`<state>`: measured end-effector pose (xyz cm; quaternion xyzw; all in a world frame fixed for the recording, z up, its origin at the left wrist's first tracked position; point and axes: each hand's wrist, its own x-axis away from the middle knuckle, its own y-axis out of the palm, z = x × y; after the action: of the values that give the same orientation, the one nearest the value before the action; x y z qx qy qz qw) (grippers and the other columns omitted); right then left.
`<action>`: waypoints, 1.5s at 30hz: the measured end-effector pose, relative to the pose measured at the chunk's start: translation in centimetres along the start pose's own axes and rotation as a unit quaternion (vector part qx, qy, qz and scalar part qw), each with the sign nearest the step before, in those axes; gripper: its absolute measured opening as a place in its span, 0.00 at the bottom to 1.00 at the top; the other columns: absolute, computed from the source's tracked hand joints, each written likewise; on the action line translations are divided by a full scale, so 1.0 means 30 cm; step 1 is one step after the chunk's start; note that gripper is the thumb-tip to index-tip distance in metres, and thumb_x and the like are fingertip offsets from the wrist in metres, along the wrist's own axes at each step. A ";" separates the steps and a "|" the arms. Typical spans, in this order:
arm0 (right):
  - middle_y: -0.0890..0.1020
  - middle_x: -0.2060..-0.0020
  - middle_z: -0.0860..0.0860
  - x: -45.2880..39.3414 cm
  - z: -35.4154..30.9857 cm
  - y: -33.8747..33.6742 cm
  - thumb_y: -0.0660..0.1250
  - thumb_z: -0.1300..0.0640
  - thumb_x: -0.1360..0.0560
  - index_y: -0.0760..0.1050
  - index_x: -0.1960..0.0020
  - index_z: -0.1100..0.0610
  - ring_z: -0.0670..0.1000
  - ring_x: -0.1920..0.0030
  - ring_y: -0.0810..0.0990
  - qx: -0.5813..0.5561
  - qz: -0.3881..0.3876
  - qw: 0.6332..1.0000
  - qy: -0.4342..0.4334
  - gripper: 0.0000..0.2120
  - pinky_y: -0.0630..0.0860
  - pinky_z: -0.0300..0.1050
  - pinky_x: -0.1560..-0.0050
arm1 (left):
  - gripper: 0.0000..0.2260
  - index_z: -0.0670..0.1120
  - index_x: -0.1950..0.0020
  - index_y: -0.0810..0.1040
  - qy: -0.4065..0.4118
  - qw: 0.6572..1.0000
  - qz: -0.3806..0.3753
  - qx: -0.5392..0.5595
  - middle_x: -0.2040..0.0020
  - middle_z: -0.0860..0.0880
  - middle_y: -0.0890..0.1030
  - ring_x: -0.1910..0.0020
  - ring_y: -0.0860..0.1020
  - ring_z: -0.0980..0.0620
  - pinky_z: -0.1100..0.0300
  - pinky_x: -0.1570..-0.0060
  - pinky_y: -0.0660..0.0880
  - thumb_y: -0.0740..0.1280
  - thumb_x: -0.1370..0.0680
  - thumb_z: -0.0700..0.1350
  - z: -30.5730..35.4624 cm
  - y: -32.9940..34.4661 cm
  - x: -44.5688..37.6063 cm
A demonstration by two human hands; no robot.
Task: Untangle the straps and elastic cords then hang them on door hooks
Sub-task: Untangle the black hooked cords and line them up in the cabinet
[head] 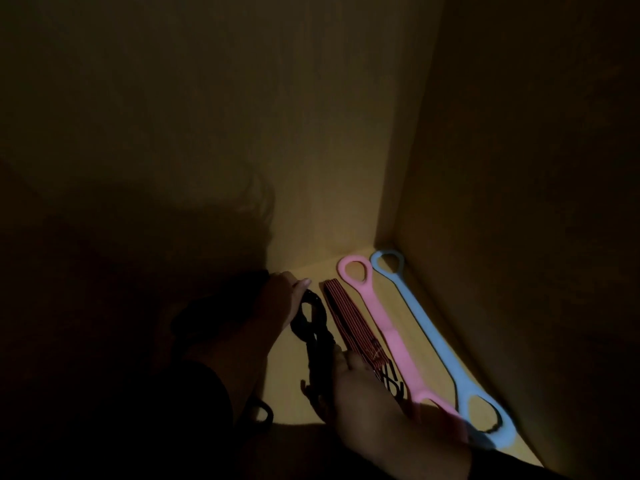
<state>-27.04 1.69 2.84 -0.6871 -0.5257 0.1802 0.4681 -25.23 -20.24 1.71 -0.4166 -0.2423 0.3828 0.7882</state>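
The scene is very dark. On a yellow floor in a corner lie a blue strap (429,334) with loop ends, a pink strap (388,327) beside it, a dark red striped elastic cord bundle (349,323), and a black twisted cord (313,327). My left hand (280,299) rests on the far loop of the black cord, fingers curled on it. My right hand (363,393) holds the black cord's near end, where a hook (306,388) shows.
Yellow walls meet in a corner (388,220) behind the straps; the right wall runs close along the blue strap. A small dark ring (261,412) lies on the floor near my left forearm. The left side is in deep shadow.
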 end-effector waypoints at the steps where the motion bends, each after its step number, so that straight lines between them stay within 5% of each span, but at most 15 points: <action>1: 0.63 0.27 0.52 0.001 -0.004 -0.002 0.64 0.48 0.21 0.48 0.20 0.53 0.53 0.30 0.67 -0.001 0.013 1.000 -0.011 0.36 0.66 0.43 0.31 | 0.19 0.41 0.56 0.79 0.004 1.000 0.012 0.002 0.60 0.43 0.81 0.58 0.79 0.44 0.55 0.55 0.74 0.60 0.19 0.55 -0.011 -0.012 0.011; 7: 0.66 0.30 0.49 0.020 -0.026 -0.027 0.60 0.43 0.22 0.62 0.25 0.49 0.52 0.32 0.66 0.071 0.083 0.992 -0.070 0.27 0.65 0.46 0.32 | 0.13 0.36 0.46 0.79 -0.038 0.997 0.049 0.054 0.48 0.39 0.81 0.46 0.78 0.41 0.54 0.46 0.71 0.60 0.18 0.45 -0.097 -0.077 0.160; 12: 0.66 0.28 0.53 0.037 -0.060 -0.030 0.61 0.43 0.26 0.68 0.28 0.51 0.56 0.29 0.64 0.118 0.099 0.984 -0.096 0.28 0.64 0.52 0.29 | 0.13 0.38 0.55 0.79 -0.001 0.987 0.152 0.052 0.56 0.44 0.79 0.56 0.76 0.48 0.48 0.50 0.76 0.60 0.20 0.46 -0.246 -0.124 0.338; 14: 0.63 0.26 0.53 0.051 -0.075 -0.032 0.60 0.44 0.26 0.65 0.27 0.50 0.56 0.27 0.61 0.122 0.074 0.985 -0.102 0.28 0.61 0.51 0.27 | 0.13 0.38 0.52 0.80 -0.014 0.985 0.169 0.027 0.53 0.41 0.81 0.53 0.79 0.43 0.47 0.47 0.75 0.61 0.22 0.45 -0.315 -0.142 0.387; 18: 0.60 0.24 0.53 0.106 -0.092 -0.039 0.61 0.45 0.26 0.65 0.27 0.51 0.56 0.26 0.58 0.125 0.055 0.983 -0.120 0.28 0.59 0.52 0.26 | 0.17 0.41 0.38 0.77 -0.102 0.986 0.083 -0.107 0.37 0.40 0.76 0.37 0.74 0.40 0.49 0.37 0.71 0.67 0.25 0.43 -0.398 -0.135 0.462; 24: 0.57 0.24 0.51 0.180 -0.091 -0.046 0.58 0.42 0.25 0.61 0.26 0.50 0.54 0.26 0.56 0.118 0.031 0.984 -0.132 0.29 0.57 0.49 0.26 | 0.27 0.46 0.30 0.68 -0.160 0.974 0.037 -0.156 0.33 0.44 0.72 0.35 0.72 0.43 0.49 0.34 0.68 0.64 0.27 0.55 -0.405 -0.126 0.564; 29: 0.57 0.25 0.50 0.234 -0.096 -0.038 0.58 0.42 0.24 0.56 0.22 0.51 0.54 0.26 0.57 0.124 -0.004 0.984 -0.129 0.33 0.57 0.49 0.26 | 0.19 0.46 0.29 0.66 -0.225 0.962 0.013 -0.152 0.33 0.45 0.72 0.35 0.72 0.46 0.52 0.34 0.68 0.57 0.18 0.51 -0.420 -0.157 0.624; 32: 0.58 0.25 0.50 0.261 -0.099 -0.029 0.57 0.43 0.24 0.57 0.23 0.51 0.55 0.27 0.58 0.127 -0.004 0.984 -0.127 0.32 0.58 0.49 0.27 | 0.15 0.46 0.34 0.71 -0.208 0.958 0.071 -0.185 0.36 0.46 0.76 0.39 0.75 0.47 0.56 0.40 0.71 0.59 0.19 0.50 -0.382 -0.201 0.644; 36: 0.60 0.25 0.51 0.289 -0.103 -0.013 0.58 0.44 0.24 0.59 0.24 0.52 0.56 0.28 0.60 0.116 -0.005 0.987 -0.107 0.31 0.61 0.50 0.28 | 0.12 0.38 0.41 0.74 -0.169 0.963 0.207 0.035 0.46 0.39 0.79 0.47 0.78 0.38 0.53 0.53 0.70 0.66 0.23 0.40 -0.267 -0.300 0.647; 40: 0.66 0.31 0.50 0.302 -0.117 -0.001 0.60 0.45 0.24 0.63 0.26 0.51 0.53 0.31 0.65 0.058 0.002 0.993 -0.098 0.28 0.67 0.48 0.32 | 0.13 0.41 0.36 0.72 -0.164 0.927 0.265 0.207 0.44 0.41 0.78 0.42 0.77 0.38 0.50 0.46 0.73 0.61 0.21 0.38 -0.132 -0.427 0.659; 45: 0.69 0.32 0.46 0.294 -0.187 -0.049 0.64 0.48 0.22 0.64 0.26 0.49 0.48 0.33 0.70 -0.097 0.058 0.987 -0.110 0.26 0.71 0.42 0.35 | 0.13 0.53 0.39 0.71 -0.064 0.951 0.226 0.202 0.49 0.47 0.78 0.53 0.77 0.46 0.54 0.53 0.76 0.60 0.21 0.40 0.035 -0.552 0.693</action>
<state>-20.34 7.03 9.00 -0.7349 -0.5481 0.2296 0.3268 -7.05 -8.96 17.52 -0.2677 -0.1091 0.6178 0.7313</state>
